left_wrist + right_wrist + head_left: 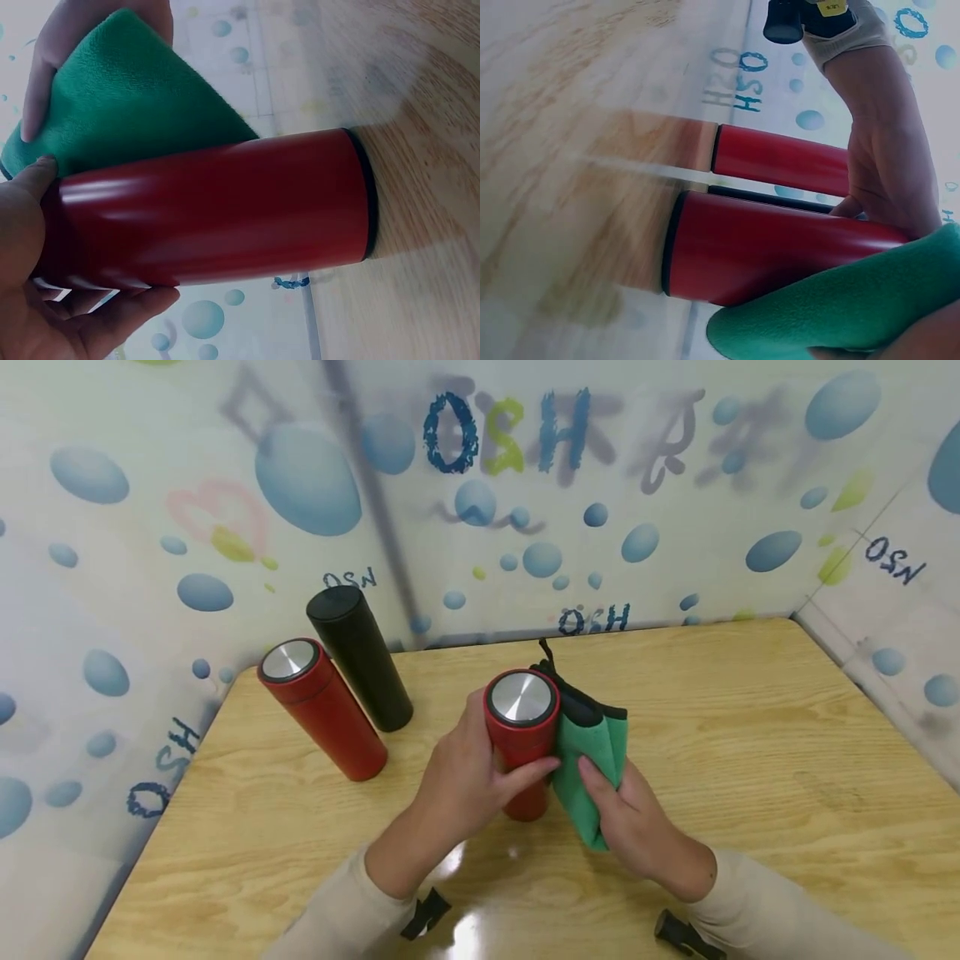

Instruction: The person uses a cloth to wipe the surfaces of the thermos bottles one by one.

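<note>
A red thermos flask [520, 742] with a silver-topped lid is upright in front of me. My left hand [457, 785] grips its upper body, thumb across the near side. In my right hand [637, 831] is a folded green cloth [606, 742] with black edging, held against the flask's right side. The left wrist view shows the cloth's fuzzy face along the red flask [225, 210]. Whether the flask's black-rimmed base touches the table is hard to tell. Part of the right hand's fingers are hidden behind the cloth.
Left of my hands, a second red flask [327, 714] stands on the wooden table [750, 735], with a black flask [362, 660] just behind it. A patterned wall [480, 577] borders the table's far edge, and side walls rise left and right.
</note>
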Demonstrator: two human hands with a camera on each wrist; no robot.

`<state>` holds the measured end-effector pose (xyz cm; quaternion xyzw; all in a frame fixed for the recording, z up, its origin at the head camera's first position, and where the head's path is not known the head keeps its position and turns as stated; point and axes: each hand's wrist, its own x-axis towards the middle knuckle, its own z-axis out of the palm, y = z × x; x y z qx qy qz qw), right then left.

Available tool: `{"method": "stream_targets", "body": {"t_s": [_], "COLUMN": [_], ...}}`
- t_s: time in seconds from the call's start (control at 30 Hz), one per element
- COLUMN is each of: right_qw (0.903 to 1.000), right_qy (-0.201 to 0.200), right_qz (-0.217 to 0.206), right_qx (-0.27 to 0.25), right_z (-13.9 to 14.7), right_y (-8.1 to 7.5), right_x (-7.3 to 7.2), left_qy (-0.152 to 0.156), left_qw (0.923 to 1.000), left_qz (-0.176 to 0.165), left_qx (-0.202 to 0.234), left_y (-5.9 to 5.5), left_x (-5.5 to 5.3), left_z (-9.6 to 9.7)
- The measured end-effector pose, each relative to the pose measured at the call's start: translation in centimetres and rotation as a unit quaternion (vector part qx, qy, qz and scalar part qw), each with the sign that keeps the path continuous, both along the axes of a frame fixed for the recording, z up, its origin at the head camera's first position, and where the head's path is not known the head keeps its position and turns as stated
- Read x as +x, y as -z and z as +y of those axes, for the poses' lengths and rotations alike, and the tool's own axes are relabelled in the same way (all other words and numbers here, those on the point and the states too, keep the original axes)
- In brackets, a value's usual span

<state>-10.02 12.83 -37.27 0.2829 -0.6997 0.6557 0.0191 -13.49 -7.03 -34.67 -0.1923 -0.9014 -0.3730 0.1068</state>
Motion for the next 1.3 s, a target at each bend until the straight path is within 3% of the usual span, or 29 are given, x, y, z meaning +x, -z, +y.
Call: {"method": "stream_targets", "body": {"t_s": [0.27, 0.4, 0.53, 0.77, 1.03, 1.3], "right_qw": [0.9991, 0.9988, 0.9988, 0.9988, 0.9998, 0.9994], "right_qy": [0.004, 0.026, 0.035, 0.037, 0.017, 0.013], "right_qz": [0.037, 0.04, 0.03, -0.004, 0.013, -0.026], "right_qx": [-0.02, -0.001, 0.015, 0.033, -0.004, 0.017], "right_z": [0.3, 0.03, -0.18, -0.23, -0.01, -0.15], "right_y": [-0.63, -0.6, -0.47, -0.47, -0.48, 0.08], "right_x": [0.13, 0.03, -0.02, -0.06, 0.19, 0.02], "left_qy": [-0.002, -0.002, -0.003, 0.004, 0.011, 0.007], "left_qw": [1.0, 0.9999, 0.9998, 1.0, 0.9999, 1.0], "left_qz": [-0.009, -0.015, -0.021, -0.001, -0.011, 0.005], "left_qx": [0.002, 0.004, 0.005, -0.004, 0.006, -0.005], "left_y": [-0.15, -0.22, -0.26, -0.15, -0.15, -0.03], "left_x": [0.0, 0.03, 0.09, -0.05, -0.07, -0.11], "left_z": [-0.02, -0.04, -0.05, -0.04, -0.06, -0.07]}}
